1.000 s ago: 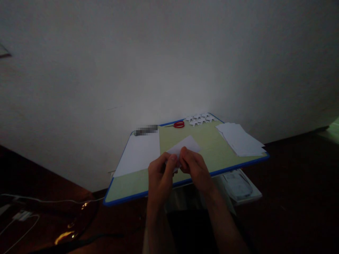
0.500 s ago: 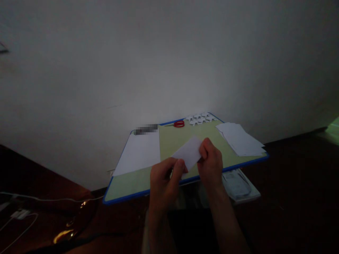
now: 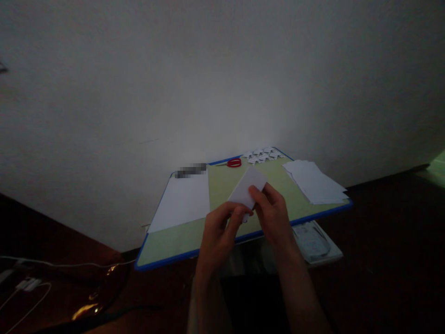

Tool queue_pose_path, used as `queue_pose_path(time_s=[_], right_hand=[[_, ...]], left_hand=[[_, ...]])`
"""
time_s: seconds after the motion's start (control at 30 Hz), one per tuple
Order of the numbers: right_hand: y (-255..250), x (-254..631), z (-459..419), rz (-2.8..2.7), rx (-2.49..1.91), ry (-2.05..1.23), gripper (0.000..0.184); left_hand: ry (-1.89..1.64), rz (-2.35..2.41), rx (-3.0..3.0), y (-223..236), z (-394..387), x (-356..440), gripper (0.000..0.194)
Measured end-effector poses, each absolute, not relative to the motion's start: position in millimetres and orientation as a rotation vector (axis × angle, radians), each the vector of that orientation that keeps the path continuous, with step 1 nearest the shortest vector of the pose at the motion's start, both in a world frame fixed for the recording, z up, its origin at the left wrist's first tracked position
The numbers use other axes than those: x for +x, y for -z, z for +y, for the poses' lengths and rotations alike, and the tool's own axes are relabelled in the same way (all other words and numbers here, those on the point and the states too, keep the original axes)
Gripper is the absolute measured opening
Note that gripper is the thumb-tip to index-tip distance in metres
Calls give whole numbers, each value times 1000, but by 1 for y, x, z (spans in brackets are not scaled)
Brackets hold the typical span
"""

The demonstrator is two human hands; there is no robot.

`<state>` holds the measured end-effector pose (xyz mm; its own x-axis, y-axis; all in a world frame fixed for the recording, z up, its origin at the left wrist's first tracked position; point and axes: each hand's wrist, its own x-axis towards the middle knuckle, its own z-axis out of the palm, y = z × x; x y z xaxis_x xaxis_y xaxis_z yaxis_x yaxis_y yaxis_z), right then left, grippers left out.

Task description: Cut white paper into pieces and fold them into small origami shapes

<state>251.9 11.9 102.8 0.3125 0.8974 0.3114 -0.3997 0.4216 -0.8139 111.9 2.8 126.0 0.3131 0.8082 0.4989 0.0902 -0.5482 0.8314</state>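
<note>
A small white piece of paper (image 3: 246,186), apparently folded, is held up over the near part of the table between both hands. My left hand (image 3: 224,227) pinches its lower corner between thumb and fingers. On the paper's right side, my right hand (image 3: 273,208) grips it with the thumb lying across the face and the fingers behind. Farther back on the tabletop lie red-handled scissors (image 3: 234,163), their blades pointing left. Beside them, several small white folded paper shapes (image 3: 262,156) sit in rows near the back edge.
The light green table (image 3: 170,246) has a blue rim and stands against a grey wall. A white sheet (image 3: 182,199) lies at left, loose papers (image 3: 316,183) at right. Below the right edge is a pale flat object (image 3: 316,246). White cables (image 3: 66,265) run at lower left.
My right hand has shifted left and down, its thumb now on the paper's face. The paper has tilted more upright, its top reaching higher. My left hand keeps its pinch.
</note>
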Motion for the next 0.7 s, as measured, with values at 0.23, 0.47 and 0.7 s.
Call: queue_pose_path(time_s=[0.23, 0.47, 0.7], right_hand=[[-103, 276, 5, -913, -770, -1012, 25], [-108, 276, 2, -1044, -830, -997, 26], [-114, 260, 6, -1048, -891, -835, 36]], left_hand=[[-1029, 599, 2002, -131, 6, 87, 27], [-943, 657, 1928, -126, 4, 98, 45], [-1574, 825, 1632, -116, 16, 117, 36]])
